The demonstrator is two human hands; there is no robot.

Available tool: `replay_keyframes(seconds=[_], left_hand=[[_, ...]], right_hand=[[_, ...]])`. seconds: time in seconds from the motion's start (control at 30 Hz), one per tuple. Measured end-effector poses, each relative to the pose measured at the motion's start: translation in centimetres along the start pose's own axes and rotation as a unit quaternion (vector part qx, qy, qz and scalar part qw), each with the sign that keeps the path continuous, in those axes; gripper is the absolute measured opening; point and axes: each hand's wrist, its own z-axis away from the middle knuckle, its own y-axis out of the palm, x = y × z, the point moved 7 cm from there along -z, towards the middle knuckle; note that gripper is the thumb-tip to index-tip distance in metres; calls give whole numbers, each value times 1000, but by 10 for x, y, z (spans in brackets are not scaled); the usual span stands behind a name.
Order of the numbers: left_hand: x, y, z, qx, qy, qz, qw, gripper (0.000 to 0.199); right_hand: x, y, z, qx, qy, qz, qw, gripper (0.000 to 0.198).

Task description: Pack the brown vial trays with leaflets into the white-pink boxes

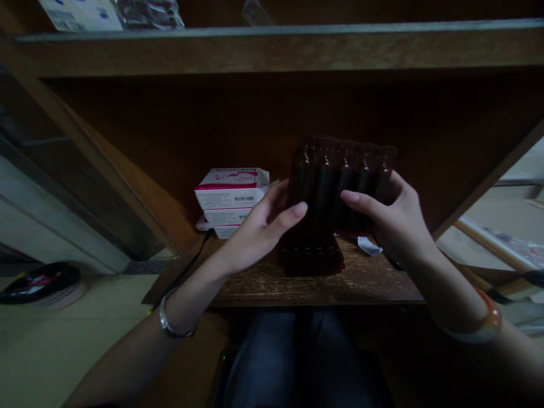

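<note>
A dark brown tray of ampoules (334, 181), with several narrow-necked shapes in a row, is held upright above the shelf. My left hand (272, 218) grips its left edge, thumb across the front. On the right side, my right hand (389, 209) clasps it too, its thumb pressed on the front face and its other fingers behind. Below lies a stack of similar dark trays (312, 255), partly covered by the raised one. Just left of my left hand stand stacked white and pink cartons (232, 195) with printed labels and barcodes.
A crumpled white paper scrap (369, 246) lies right of the stack. Overhead runs a wooden upper shelf (272, 54) bearing a box and clear plastic. A black cable (193, 258) crosses the left side. A lined bin (46, 286) stands on the floor at left.
</note>
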Motion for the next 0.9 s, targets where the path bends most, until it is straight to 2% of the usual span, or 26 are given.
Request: replay_keyframes(seconds=[0.1, 0.2, 0.37, 0.47, 0.57, 0.77, 0.9], left_hand=[[4, -1, 0, -30, -41, 66, 996, 52], [12, -2, 1, -57, -78, 112, 989, 46], [22, -6, -1, -71, -85, 143, 983, 48], [31, -11, -4, -83, -88, 135, 984, 54], [41, -12, -7, -69, -92, 113, 987, 56], [52, -7, -9, -30, -98, 74, 992, 50], [54, -3, -8, -35, -98, 56, 993, 57]], right_hand=[[-18, 8, -1, 57, 81, -29, 995, 45], [-28, 15, -1, 83, 113, -51, 989, 45], [-36, 21, -4, 104, 94, -90, 986, 55], [-43, 25, -6, 136, 70, -102, 983, 60], [-49, 29, -8, 166, 55, -93, 980, 66], [-65, 31, -9, 228, 107, -46, 967, 65], [-66, 33, -10, 249, 95, -30, 963, 67]])
